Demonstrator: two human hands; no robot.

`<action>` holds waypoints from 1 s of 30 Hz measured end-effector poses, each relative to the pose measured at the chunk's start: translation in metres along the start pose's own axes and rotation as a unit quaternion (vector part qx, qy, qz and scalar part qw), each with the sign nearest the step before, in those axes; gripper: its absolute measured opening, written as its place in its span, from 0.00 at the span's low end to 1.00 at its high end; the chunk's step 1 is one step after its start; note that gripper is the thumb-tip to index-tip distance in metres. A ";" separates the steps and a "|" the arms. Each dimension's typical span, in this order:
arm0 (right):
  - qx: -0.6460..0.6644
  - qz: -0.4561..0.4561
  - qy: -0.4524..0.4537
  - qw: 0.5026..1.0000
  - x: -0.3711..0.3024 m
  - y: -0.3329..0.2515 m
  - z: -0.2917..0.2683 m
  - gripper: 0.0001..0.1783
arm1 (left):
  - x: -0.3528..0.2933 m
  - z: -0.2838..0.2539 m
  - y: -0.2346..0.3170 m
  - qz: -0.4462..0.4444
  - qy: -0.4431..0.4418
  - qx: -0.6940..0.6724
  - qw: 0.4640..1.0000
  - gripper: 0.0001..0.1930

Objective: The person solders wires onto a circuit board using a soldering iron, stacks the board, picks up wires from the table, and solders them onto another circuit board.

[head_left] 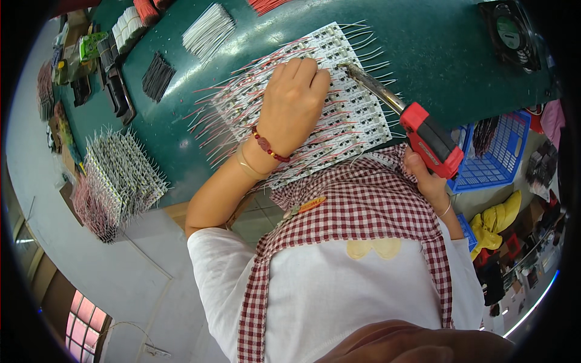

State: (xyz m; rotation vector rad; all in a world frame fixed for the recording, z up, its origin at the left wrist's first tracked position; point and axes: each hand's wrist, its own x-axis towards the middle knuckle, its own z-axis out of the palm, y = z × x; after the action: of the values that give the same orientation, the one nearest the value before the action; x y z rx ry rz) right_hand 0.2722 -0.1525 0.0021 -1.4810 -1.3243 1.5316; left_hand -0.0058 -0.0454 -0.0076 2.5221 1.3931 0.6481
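A white panel of small circuit boards lies at the table's near edge. Rows of thin red and white wires stick out past its left and right sides. My left hand rests over the panel's middle with its fingers curled down; the fingertips are hidden, so what they pinch does not show. My right hand grips a red and black soldering gun at the right. Its metal barrel reaches left over the panel, and the tip is near the board's upper part, just right of my left fingers.
Farther back on the green table lie white wires and black wires. A stack of wired boards stands at the left edge. At the far right are a black fan and, lower down, a blue basket.
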 end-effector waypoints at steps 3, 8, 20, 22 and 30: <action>-0.004 0.008 0.000 1.000 -0.001 0.002 -0.001 0.10 | 0.001 0.001 -0.001 -0.004 0.017 -0.014 1.000 0.09; 0.019 0.001 0.011 1.000 -0.003 0.000 0.001 0.09 | -0.002 0.000 0.001 0.013 0.030 -0.012 0.999 0.09; -0.024 -0.002 -0.020 1.000 -0.007 0.005 -0.004 0.07 | -0.013 0.004 0.006 0.034 0.022 -0.017 0.999 0.11; -0.028 0.008 -0.011 1.000 -0.007 0.005 -0.003 0.08 | -0.013 0.004 0.007 0.031 0.019 -0.023 0.999 0.11; -0.079 -0.012 -0.007 0.997 -0.003 0.008 0.000 0.10 | -0.012 0.003 0.011 0.011 0.015 -0.022 1.000 0.11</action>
State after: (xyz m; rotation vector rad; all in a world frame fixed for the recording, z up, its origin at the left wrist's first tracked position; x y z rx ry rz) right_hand 0.2741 -0.1575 -0.0046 -1.5457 -1.4951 1.4523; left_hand -0.0012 -0.0615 -0.0100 2.5078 1.3479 0.7164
